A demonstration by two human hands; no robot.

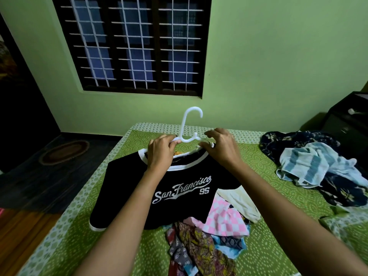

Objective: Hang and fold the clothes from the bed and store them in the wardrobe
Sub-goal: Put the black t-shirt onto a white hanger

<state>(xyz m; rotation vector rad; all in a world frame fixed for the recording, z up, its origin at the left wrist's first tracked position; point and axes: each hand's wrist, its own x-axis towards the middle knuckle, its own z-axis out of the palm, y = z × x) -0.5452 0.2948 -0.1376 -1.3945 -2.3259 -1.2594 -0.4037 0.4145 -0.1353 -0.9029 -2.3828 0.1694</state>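
A green-walled room with a barred window (135,46) backs a bed (99,246) covered by a green patterned sheet. Over the bed, a black San Francisco T-shirt (129,186) is held at its white-trimmed collar. The left hand (159,154) curls round one arm of a white plastic hanger (191,120), and the right hand (221,148) pinches the other arm at the neckline. The shirt's hem overlaps a heap of patterned clothes (209,242). A striped towel (306,166) lies well to the right.
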